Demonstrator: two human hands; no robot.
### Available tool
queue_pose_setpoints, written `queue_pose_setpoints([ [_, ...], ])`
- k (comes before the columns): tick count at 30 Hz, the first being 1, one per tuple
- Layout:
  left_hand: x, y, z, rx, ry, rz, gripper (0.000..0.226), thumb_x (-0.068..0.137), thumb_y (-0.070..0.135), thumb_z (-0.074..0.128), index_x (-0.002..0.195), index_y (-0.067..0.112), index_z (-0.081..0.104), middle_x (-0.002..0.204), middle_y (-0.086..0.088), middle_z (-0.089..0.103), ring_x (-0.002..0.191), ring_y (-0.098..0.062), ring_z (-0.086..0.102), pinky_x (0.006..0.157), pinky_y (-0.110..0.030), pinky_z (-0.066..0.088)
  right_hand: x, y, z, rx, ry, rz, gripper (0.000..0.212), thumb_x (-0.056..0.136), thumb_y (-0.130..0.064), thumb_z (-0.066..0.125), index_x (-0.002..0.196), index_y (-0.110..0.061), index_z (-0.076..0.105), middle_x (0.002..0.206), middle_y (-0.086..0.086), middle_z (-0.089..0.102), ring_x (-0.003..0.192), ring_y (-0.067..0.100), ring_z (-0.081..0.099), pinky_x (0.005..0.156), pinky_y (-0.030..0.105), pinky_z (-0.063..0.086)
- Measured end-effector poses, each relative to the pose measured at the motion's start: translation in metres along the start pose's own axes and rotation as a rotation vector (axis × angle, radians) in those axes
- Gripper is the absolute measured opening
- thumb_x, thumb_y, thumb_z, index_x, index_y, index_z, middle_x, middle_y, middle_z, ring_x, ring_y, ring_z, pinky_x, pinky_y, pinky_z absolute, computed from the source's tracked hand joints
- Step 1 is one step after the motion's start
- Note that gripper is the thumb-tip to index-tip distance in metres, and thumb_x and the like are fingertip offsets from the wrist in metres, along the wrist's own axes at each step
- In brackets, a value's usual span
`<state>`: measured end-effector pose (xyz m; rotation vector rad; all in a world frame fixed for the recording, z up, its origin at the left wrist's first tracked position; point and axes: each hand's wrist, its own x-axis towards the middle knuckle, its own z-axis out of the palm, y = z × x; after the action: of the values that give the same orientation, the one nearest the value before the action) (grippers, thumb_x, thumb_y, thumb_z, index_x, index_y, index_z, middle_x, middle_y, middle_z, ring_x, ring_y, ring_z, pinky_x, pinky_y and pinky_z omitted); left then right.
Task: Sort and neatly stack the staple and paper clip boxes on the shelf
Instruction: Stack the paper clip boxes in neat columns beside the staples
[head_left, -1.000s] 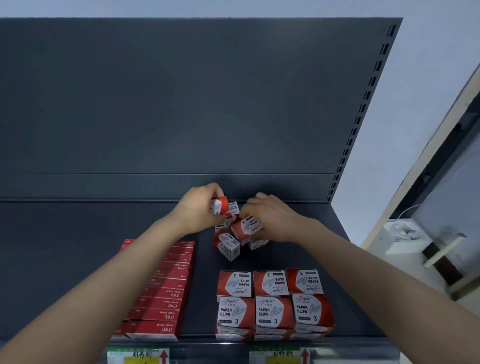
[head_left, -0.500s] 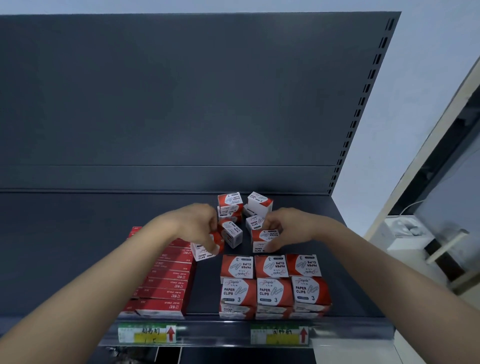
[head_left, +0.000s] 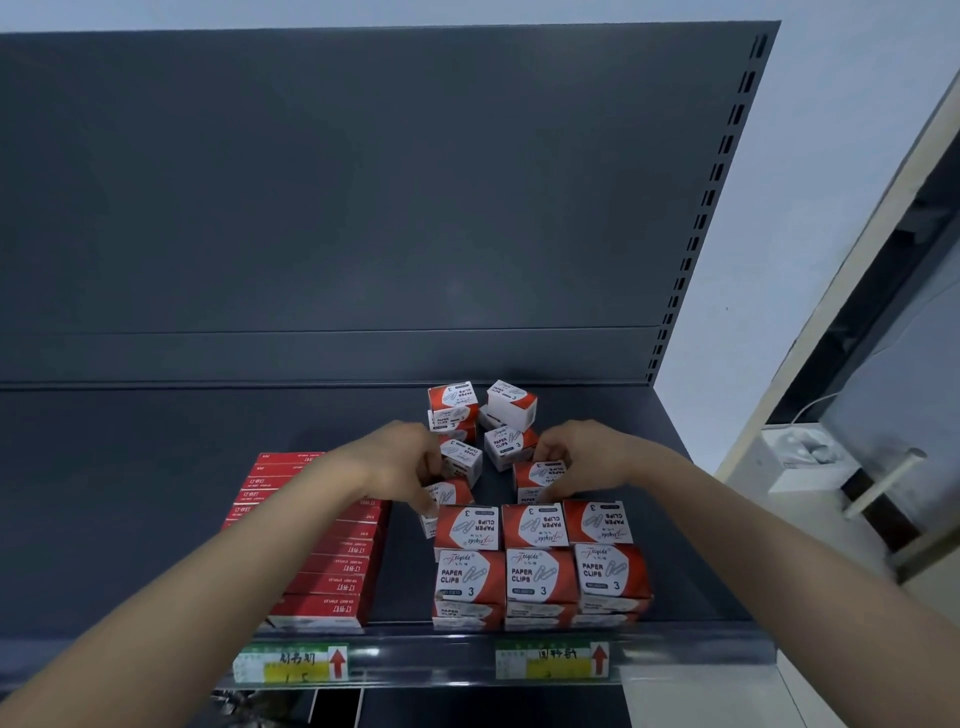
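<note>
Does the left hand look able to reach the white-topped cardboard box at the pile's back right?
Probably, once freed: the left hand pinches a red-and-white paper clip box, but open space lies above the pile towards the white-topped cardboard box.

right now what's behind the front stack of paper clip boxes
Directly behind, the left hand grips a paper clip box, the right hand a second paper clip box. Farther back, loose paper clip boxes lie jumbled. The hands hide what's beneath.

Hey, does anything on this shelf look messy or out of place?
Yes. Behind the neat front paper clip stack, a loose cluster of paper clip boxes lies tilted and turned different ways. The left hand and right hand each grip one of them.
</note>
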<state>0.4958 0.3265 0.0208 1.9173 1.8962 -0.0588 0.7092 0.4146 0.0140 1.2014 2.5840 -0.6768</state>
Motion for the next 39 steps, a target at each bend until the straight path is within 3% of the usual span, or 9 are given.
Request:
queue_pose_setpoints([
  [12, 0.007, 0.004, 0.018, -0.318, 0.137, 0.086, 0.024, 0.071, 0.009, 0.078, 0.094, 0.01, 0.071, 0.087, 0.001, 0.07, 0.082, -0.009, 0.066, 0.075, -0.018, 0.055, -0.005, -0.013, -0.013, 0.207, -0.032, -0.033, 0.038, 0.079, -0.032, 0.073, 0.112, -0.015, 0.064, 0.116, -0.001, 0.064, 0.107, 0.015, 0.059, 0.093, 0.031, 0.048],
  [14, 0.008, 0.0, 0.012, -0.345, 0.208, 0.087, 0.018, 0.07, 0.012, 0.08, 0.086, 0.013, 0.071, 0.081, 0.003, 0.069, 0.077, -0.008, 0.066, 0.074, -0.02, 0.055, -0.005, -0.023, -0.015, 0.195, -0.027, -0.06, 0.039, 0.079, -0.033, 0.073, 0.113, -0.016, 0.062, 0.117, -0.001, 0.063, 0.108, 0.015, 0.058, 0.095, 0.033, 0.048],
  [18, 0.011, -0.01, -0.004, -0.317, 0.413, 0.043, 0.018, 0.071, 0.012, 0.079, 0.069, 0.022, 0.064, 0.067, 0.011, 0.061, 0.063, -0.002, 0.057, 0.056, -0.004, 0.041, 0.001, -0.047, -0.014, 0.18, 0.01, -0.126, 0.045, 0.079, -0.034, 0.072, 0.118, -0.016, 0.058, 0.117, -0.001, 0.06, 0.108, 0.015, 0.056, 0.094, 0.032, 0.048],
  [20, 0.013, -0.013, -0.007, -0.301, 0.429, 0.048, 0.017, 0.07, 0.011, 0.079, 0.073, 0.019, 0.065, 0.07, 0.01, 0.062, 0.065, -0.006, 0.058, 0.06, -0.007, 0.044, 0.004, -0.055, -0.011, 0.157, 0.013, -0.16, 0.043, 0.082, -0.033, 0.069, 0.119, -0.015, 0.058, 0.117, -0.001, 0.061, 0.107, 0.016, 0.057, 0.093, 0.032, 0.049],
  [24, 0.019, -0.012, -0.007, -0.155, 0.338, 0.106, 0.027, 0.072, 0.019, 0.078, 0.097, 0.013, 0.07, 0.094, -0.001, 0.069, 0.083, -0.016, 0.063, 0.077, -0.03, 0.052, 0.007, -0.056, -0.006, 0.109, -0.037, -0.193, 0.035, 0.09, -0.031, 0.06, 0.12, -0.014, 0.06, 0.12, -0.001, 0.061, 0.109, 0.014, 0.058, 0.095, 0.029, 0.049],
  [28, 0.027, -0.006, -0.005, 0.005, 0.248, 0.198, 0.032, 0.079, 0.02, 0.071, 0.11, 0.018, 0.065, 0.108, 0.005, 0.065, 0.082, -0.008, 0.053, 0.073, -0.024, 0.044, 0.015, -0.036, -0.022, 0.205, 0.309, -0.096, 0.02, 0.09, -0.025, 0.061, 0.102, -0.01, 0.068, 0.099, 0.0, 0.066, 0.094, 0.014, 0.061, 0.083, 0.028, 0.049],
  [30, 0.03, -0.004, -0.006, 0.066, 0.22, 0.228, 0.027, 0.082, 0.018, 0.065, 0.109, 0.014, 0.065, 0.11, 0.002, 0.065, 0.091, -0.013, 0.056, 0.081, -0.03, 0.047, 0.024, -0.025, -0.028, 0.212, 0.493, -0.007, 0.028, 0.088, -0.028, 0.063, 0.107, -0.007, 0.062, 0.102, 0.005, 0.066, 0.096, 0.02, 0.062, 0.085, 0.032, 0.05],
  [33, 0.036, -0.007, -0.005, 0.105, 0.204, 0.228, 0.026, 0.083, 0.022, 0.064, 0.108, 0.016, 0.067, 0.111, 0.003, 0.063, 0.101, -0.014, 0.055, 0.088, -0.031, 0.046, 0.04, -0.016, -0.025, 0.164, 0.455, 0.055, 0.051, 0.083, -0.04, 0.066, 0.119, -0.006, 0.053, 0.107, 0.008, 0.063, 0.098, 0.023, 0.06, 0.081, 0.033, 0.047],
  [39, 0.031, -0.013, -0.01, -0.16, 0.333, 0.108, 0.033, 0.071, 0.037, 0.075, 0.082, 0.015, 0.053, 0.079, 0.005, 0.061, 0.069, -0.012, 0.053, 0.06, -0.026, 0.04, 0.053, -0.019, -0.016, 0.142, 0.382, 0.059, 0.028, 0.085, -0.032, 0.063, 0.094, -0.006, 0.058, 0.088, 0.006, 0.059, 0.084, 0.021, 0.059, 0.065, 0.033, 0.044],
])
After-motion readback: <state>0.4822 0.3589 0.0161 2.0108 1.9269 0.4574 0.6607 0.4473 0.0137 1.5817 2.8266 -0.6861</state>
